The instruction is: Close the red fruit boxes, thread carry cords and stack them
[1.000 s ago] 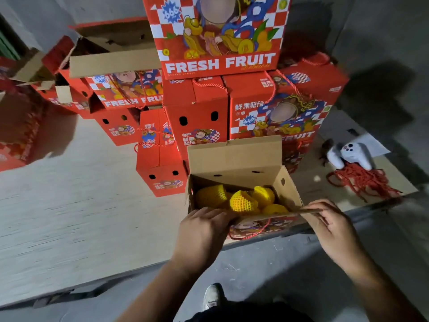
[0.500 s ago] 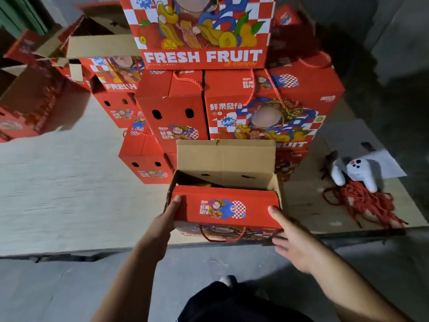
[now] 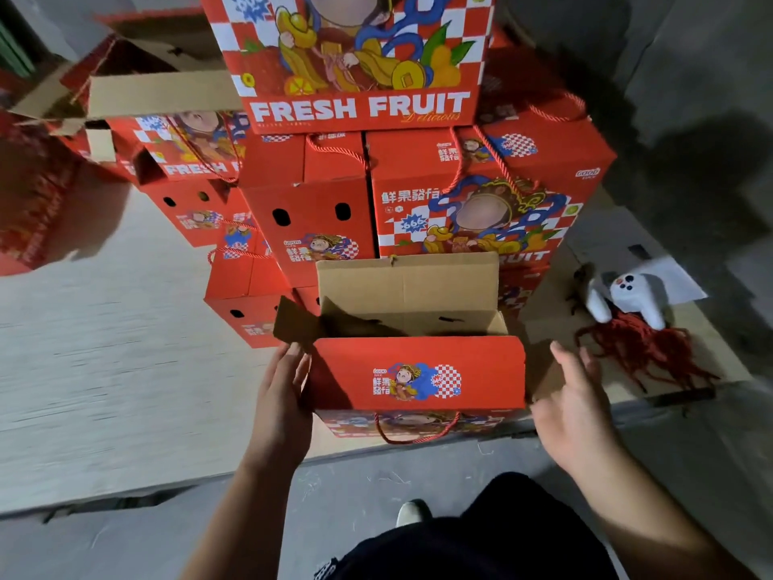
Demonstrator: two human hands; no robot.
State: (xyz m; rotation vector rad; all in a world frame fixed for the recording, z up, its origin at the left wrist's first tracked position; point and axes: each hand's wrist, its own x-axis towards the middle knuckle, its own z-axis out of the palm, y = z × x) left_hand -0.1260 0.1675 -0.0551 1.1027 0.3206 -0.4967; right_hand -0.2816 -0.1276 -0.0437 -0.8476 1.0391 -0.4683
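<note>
Right at the counter (image 3: pixel 104 370) front edge sits the red fruit box (image 3: pixel 418 374), half shut: near red flap folded over the top, far brown flap (image 3: pixel 408 282) upright, a small brown side flap (image 3: pixel 293 322) sticking up at the left corner. A red cord loop (image 3: pixel 416 431) hangs from the box front. Left hand (image 3: pixel 282 401) flat w/ fingers straight, against the box's left side by that side flap; can't tell how firmly it presses. Right hand (image 3: pixel 575 406) spread, fingers relaxed, just beside the box's right side, holding nothing; contact unclear. Behind the box, stacked closed boxes (image 3: pixel 309 228), the top one reading FRESH FRUIT (image 3: pixel 359 106); open boxes (image 3: pixel 138 90) further left. To the right on the counter, a pile of red cords (image 3: pixel 644 353) w/ a white controller (image 3: pixel 627 297) at its far end.
</note>
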